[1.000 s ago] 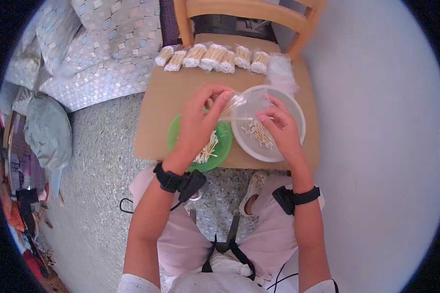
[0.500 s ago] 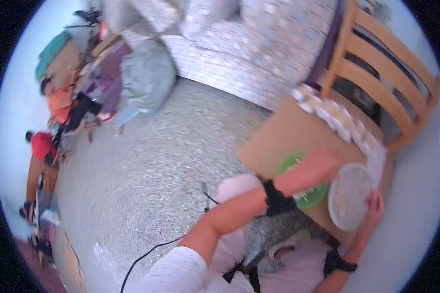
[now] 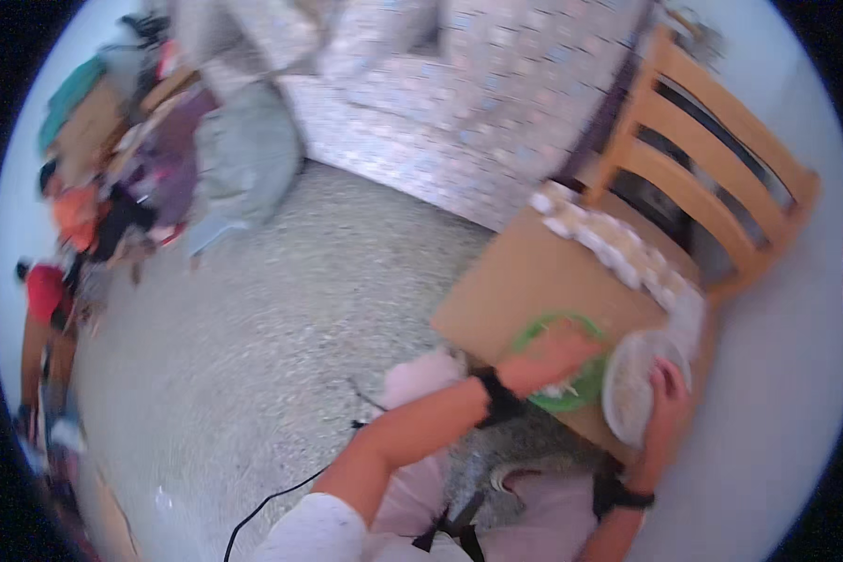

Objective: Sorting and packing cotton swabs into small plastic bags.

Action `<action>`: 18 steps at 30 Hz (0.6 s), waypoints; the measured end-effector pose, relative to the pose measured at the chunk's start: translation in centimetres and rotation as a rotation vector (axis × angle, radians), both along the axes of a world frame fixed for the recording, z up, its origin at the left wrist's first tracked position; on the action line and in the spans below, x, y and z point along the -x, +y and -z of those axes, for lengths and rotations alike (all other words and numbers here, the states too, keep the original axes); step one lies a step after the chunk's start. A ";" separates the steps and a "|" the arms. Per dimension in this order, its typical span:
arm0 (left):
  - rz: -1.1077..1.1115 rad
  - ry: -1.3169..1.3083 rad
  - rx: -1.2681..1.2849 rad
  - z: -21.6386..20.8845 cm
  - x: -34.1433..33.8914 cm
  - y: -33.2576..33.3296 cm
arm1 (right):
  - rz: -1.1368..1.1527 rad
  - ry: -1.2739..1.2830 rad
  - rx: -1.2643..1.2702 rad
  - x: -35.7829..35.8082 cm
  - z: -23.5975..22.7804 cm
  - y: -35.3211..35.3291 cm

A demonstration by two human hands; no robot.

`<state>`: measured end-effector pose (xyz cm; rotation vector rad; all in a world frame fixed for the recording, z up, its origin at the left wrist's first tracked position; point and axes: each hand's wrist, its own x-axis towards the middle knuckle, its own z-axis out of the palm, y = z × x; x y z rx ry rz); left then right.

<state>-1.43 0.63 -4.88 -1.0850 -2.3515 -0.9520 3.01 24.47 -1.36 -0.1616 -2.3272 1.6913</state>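
My left hand [image 3: 564,352], smeared by motion, is over a round green dish [image 3: 585,389] with small white pieces in it. Its fingers are too blurred to tell whether they hold anything. My right hand [image 3: 663,398] grips the right rim of a white bowl [image 3: 618,417], fingertips reaching over the inside. Pale small bits lie in the bowl, but blur hides their kind. Both vessels sit side by side on a brown chair seat [image 3: 506,290], the bowl to the right of the green dish.
A row of white and tan lumps [image 3: 613,248] lines the seat's far side, before the wooden backrest [image 3: 731,140]. Beyond stands a patterned sofa [image 3: 421,122]. A grey-green sack [image 3: 248,159] and piled clothes [image 3: 75,215] are at left. A black cable [image 3: 276,492] crosses the speckled floor.
My left hand has moved from near the white bowl back left over the green dish. My right hand's fingers reach further over the bowl. The whole view has shifted slightly.
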 end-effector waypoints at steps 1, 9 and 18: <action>-0.006 -0.178 0.187 0.3 1.0 -0.1 | 0.027 0.015 0.002 0.8 0.9 -0.8; -0.301 -0.158 0.418 2.1 2.8 1.7 | 0.075 0.217 0.035 1.4 -0.8 -4.5; 0.088 -0.427 -0.070 -6.2 1.7 -0.8 | -0.060 0.333 -0.096 1.1 -1.4 -6.2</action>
